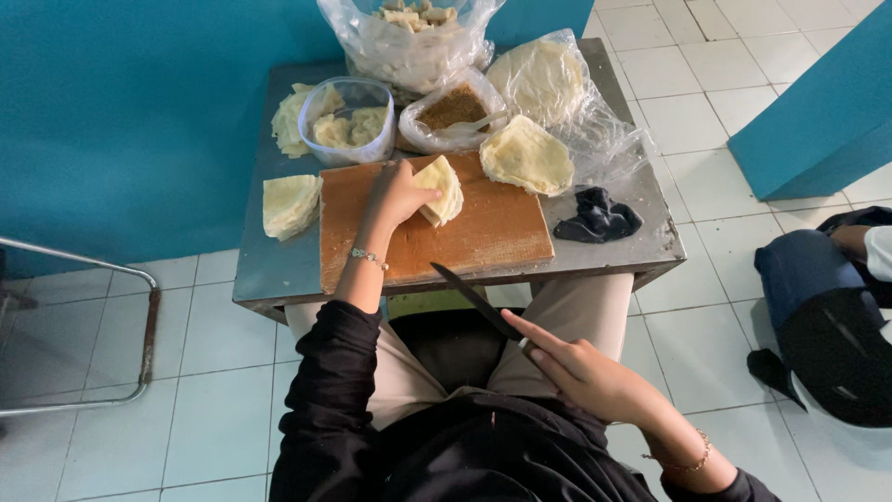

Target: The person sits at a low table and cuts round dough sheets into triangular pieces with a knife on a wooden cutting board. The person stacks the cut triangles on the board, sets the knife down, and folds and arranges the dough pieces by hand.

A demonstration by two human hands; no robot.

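Against a teal wall, on the cutting board (483,232), a folded dough stack (440,189) is gripped by the left hand (395,193), while a knife (477,301), blade angled toward it, is grasped by the right hand (585,372) near the lap.

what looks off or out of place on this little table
A crumpled black cloth lies on the metal table right beside the food. The stack of folded wrappers sits off the cutting board on bare metal. The right hand holds the knife low over the lap.
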